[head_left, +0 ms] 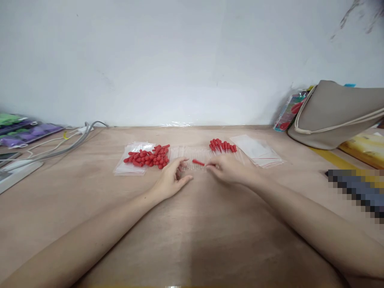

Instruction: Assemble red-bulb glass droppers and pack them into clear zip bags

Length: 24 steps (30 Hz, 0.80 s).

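Note:
My left hand (172, 179) rests on the wooden table (192, 232) with its fingers loosely curled and apart, holding nothing I can see. My right hand (229, 169) pinches the clear stem of a dropper with a red rubber bulb (198, 162), which points left toward the other hand. Behind both hands lies a row of clear glass tubes (189, 152). A loose pile of red rubber bulbs (149, 157) sits on plastic bags to the left. Several droppers with red bulbs fitted (222, 145) lie to the right.
A stack of small clear zip bags (258, 151) lies at the right. Beyond it stand a beige bag (336, 114), a colourful packet (289, 112) and a yellow box (366, 148). Grey cables (60, 146) and purple and green packets (27, 132) occupy the left edge.

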Tool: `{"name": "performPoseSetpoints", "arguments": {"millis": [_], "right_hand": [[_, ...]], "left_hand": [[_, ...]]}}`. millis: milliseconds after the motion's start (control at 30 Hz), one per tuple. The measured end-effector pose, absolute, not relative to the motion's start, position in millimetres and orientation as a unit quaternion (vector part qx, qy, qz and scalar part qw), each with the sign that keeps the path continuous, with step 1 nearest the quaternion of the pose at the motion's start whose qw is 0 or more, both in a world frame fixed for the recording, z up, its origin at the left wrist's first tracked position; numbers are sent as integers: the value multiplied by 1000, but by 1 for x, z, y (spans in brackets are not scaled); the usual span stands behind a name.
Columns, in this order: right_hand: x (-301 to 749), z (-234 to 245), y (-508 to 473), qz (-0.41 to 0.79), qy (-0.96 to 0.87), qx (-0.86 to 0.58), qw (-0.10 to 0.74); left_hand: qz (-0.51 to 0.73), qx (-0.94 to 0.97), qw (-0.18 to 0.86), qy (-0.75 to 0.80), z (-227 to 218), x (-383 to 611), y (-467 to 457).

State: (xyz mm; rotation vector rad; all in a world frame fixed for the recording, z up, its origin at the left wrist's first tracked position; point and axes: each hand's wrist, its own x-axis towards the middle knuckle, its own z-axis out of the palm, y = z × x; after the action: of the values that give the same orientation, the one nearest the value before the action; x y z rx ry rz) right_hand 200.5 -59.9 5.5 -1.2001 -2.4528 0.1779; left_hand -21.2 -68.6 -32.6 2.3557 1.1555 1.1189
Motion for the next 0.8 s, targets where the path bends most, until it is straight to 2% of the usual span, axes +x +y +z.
{"name": "performPoseSetpoints", "arguments": {"millis": [133, 233, 600, 667, 800], "right_hand": [[236, 14, -26, 102, -724, -632, 257], [254, 14, -2, 128, -641, -710, 262], [255, 7, 14, 142, -645, -727, 189], [266, 14, 13, 120, -637, -745, 159], [286, 22, 10, 105, -619, -777, 32]], "left_hand": [[364, 826, 165, 398, -35, -20, -67], [341, 847, 156, 378, -31, -18, -70], [326, 855, 148, 375, -27, -18, -73], [323, 856, 147, 376, -27, -18, -73], [314, 857, 144, 381, -27, -17, -73]]}}
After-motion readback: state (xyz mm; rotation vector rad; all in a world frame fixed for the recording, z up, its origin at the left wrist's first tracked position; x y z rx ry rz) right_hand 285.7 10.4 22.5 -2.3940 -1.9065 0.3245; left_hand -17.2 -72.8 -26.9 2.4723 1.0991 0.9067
